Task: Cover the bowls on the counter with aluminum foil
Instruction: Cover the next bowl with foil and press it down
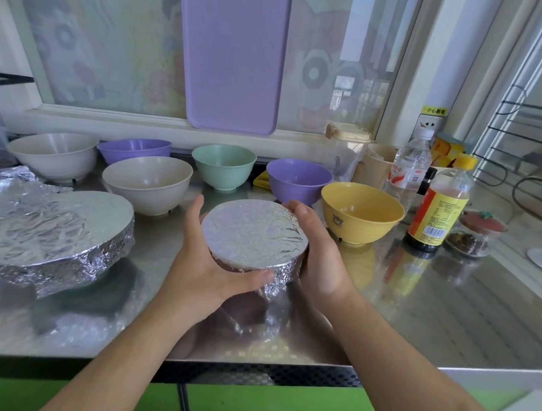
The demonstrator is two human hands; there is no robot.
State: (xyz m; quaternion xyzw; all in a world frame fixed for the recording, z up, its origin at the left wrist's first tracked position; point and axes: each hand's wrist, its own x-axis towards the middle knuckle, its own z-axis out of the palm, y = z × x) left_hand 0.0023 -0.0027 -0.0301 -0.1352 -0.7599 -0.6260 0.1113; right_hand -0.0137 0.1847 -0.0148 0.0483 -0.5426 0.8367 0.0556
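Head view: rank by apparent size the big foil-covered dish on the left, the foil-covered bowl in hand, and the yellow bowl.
1. Big foil-covered dish, clearly largest.
2. Foil-covered bowl and yellow bowl: similar; the held one is nearer, so unranked.

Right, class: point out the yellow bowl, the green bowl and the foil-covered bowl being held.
yellow bowl [361, 224], head view, outer front wall.
green bowl [223, 174], head view, outer front wall.
foil-covered bowl [252, 232], head view, flat foil top.

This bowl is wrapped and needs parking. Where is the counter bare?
Bare steel counter lies right of the right hand, in front of the yellow bowl and sauce bottle. Crowded: the open bowls behind, and the large foil-covered dish at left.
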